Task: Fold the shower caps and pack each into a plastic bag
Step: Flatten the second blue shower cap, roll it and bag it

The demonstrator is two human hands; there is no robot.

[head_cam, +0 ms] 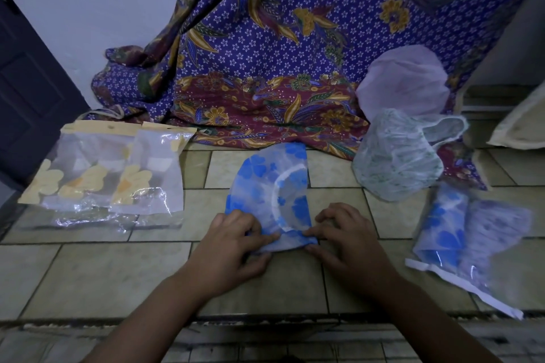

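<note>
The blue flowered shower cap [265, 186] lies flat on the tiled floor [118, 274] in the middle of the scene, folded to a half-moon. Its long axis runs from near to far, leaning a little right at the far tip, with the curved side bulging left and the white elastic showing as an arc inside it. The near end is turned up into a small fold, and both hands are on that fold. The left hand [233, 242] pinches its left part between curled fingers and thumb. The right hand [348, 236] does the same on the right part, and the two forefingers nearly meet over the plastic. To the left, well apart from the cap, two plastic bags [100, 168] with cream header strips lie side by side and overlapping, with yellow flower shapes showing in them; whether those are caps I cannot tell. On the near right lie two filled bags [472, 244], one holding something blue and one something purple. Farther right sit a green-patterned cap [395, 156] and, behind it, a pale lilac cap [404, 82]. A purple batik cloth [265, 38] hangs across the far side.
</note>
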